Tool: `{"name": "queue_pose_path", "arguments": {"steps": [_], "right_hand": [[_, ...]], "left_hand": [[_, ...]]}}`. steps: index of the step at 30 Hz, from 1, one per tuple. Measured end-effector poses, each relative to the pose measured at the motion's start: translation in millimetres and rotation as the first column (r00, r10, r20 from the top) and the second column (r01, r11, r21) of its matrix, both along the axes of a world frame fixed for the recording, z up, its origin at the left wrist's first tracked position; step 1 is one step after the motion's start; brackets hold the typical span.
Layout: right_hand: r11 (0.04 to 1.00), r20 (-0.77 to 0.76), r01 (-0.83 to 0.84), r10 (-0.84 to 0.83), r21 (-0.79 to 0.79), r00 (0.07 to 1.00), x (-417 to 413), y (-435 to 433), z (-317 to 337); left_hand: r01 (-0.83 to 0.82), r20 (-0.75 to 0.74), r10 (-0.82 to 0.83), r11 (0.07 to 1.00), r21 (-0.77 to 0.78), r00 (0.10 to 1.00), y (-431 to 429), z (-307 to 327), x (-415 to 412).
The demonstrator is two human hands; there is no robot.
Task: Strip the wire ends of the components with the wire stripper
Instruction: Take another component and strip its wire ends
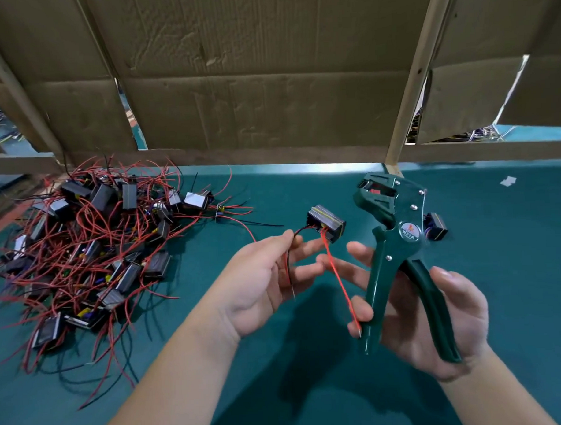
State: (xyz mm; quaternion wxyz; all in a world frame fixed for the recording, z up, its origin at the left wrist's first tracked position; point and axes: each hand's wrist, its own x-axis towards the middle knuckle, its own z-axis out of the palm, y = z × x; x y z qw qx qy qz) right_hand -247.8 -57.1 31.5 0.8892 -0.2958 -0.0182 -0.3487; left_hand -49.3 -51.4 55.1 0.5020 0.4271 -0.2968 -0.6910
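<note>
A teal tabletop (514, 283) runs back to a wall of creased cardboard (252, 86) on wooden struts (411, 80). A pile (93, 250) of red-wired parts lies at its left. Above it, the left hand (262, 276) has its grip pinched on the black wire of one component (326, 222). The right hand (435, 318) has its grip wrapped round the wire stripper (391, 240).

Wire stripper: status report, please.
Left hand pinches the component by its black wire. Right hand grips wire stripper, handles spread, no wire loaded. Nothing blocking.
</note>
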Motion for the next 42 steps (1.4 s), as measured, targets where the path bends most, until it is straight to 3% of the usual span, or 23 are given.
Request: {"name": "queue_pose_path", "arguments": {"steps": [4,6,9,11,15,22,27,33,42], "right_hand": [[1.000,-0.032,-0.009,0.008,-0.015,0.999,1,0,-2],[1.000,-0.045,-0.024,0.023,-0.011,0.999,2,1,-3],[0.998,-0.059,-0.063,0.062,-0.018,0.996,7,5,-6],[0.995,-0.080,-0.092,0.089,-0.031,0.993,11,7,-8],[0.991,-0.133,-0.116,0.106,-0.072,0.986,16,12,-12],[0.996,-0.006,-0.092,0.092,-0.012,0.996,17,12,-6],[0.997,0.029,-0.067,0.066,0.031,0.997,15,11,-4],[0.997,-0.051,-0.047,0.050,0.059,0.997,17,12,-8],[0.999,-0.277,-0.027,0.021,-0.018,0.961,25,14,-19]], "left_hand": [[0.065,0.076,-0.056,0.990,-0.126,0.996,4,2,6],[0.025,-0.104,-0.045,0.981,-0.190,0.994,6,4,9],[-0.085,-0.416,-0.026,0.965,-0.246,0.909,7,10,11],[-0.147,-0.473,0.006,0.954,-0.261,0.881,7,12,7],[-0.216,-0.386,0.072,0.914,-0.344,0.920,2,7,0],[-0.056,-0.412,-0.182,0.863,-0.502,0.893,-1,-12,8],[-0.006,-0.182,-0.115,0.831,-0.556,0.977,0,-23,6],[-0.142,0.050,0.197,0.839,-0.526,0.979,-7,-18,2],[-0.238,0.087,0.300,0.876,-0.419,0.950,-16,-7,6]]}}
